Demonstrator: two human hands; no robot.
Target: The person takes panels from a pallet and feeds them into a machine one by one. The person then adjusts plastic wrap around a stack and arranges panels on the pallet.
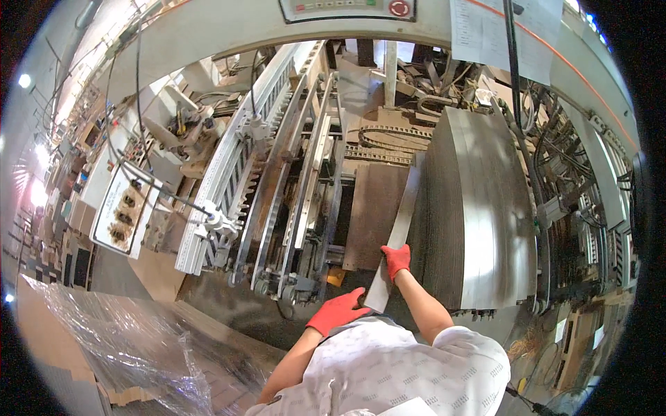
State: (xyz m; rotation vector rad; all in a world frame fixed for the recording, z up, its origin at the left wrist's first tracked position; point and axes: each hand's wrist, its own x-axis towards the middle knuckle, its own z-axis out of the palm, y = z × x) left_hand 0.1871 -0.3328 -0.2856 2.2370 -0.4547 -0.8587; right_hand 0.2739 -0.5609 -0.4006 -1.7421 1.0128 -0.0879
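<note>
At lower centre, left hand (338,311) in red glove gripped near end of long grey flat board strip (393,244); right hand (396,260) clasped strip higher up. Strip stood just beside tall upright stack of grey sheets (475,215), apparently part-separated; bulk of stack remained. Beyond, feeder rails (277,173) partly obscured; fingertips hidden behind strip.

Stack of sheets (479,208) stands right-centre, w/ conveyor rails (277,173) to its left. Control box (125,208) far left. Wrapped pallet (118,347) near left. Control panel (347,8) far, top centre.
</note>
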